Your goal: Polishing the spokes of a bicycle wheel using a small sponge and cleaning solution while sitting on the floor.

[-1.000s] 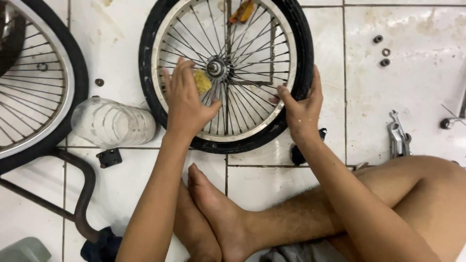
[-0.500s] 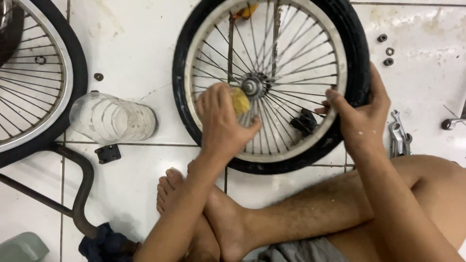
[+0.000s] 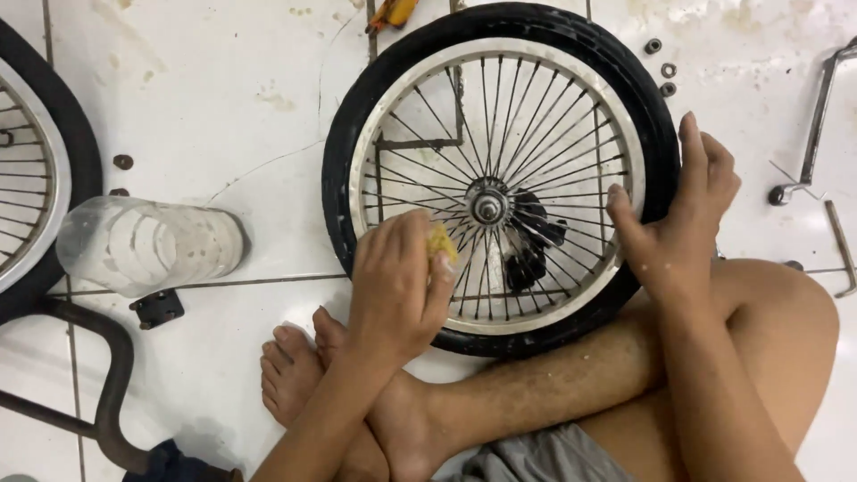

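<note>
A yellow sponge (image 3: 439, 243) is gripped in the closed left hand (image 3: 395, 286) against the spokes of the small bicycle wheel (image 3: 500, 178) (flat on the tiled floor (image 3: 223, 98)). The tyre is clasped by the right hand (image 3: 678, 223).

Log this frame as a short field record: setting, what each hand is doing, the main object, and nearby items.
setting: white tiled floor, person seated with legs crossed
main object: small spoked bicycle wheel with black tyre, lying flat
left hand: grip closed on a yellow sponge, pressed to the spokes near the hub
right hand: grips the tyre and rim at the wheel's right side
nearby left: clear plastic jar on its side, second wheel, dark metal tube
nearby right: three nuts, metal rods
</note>
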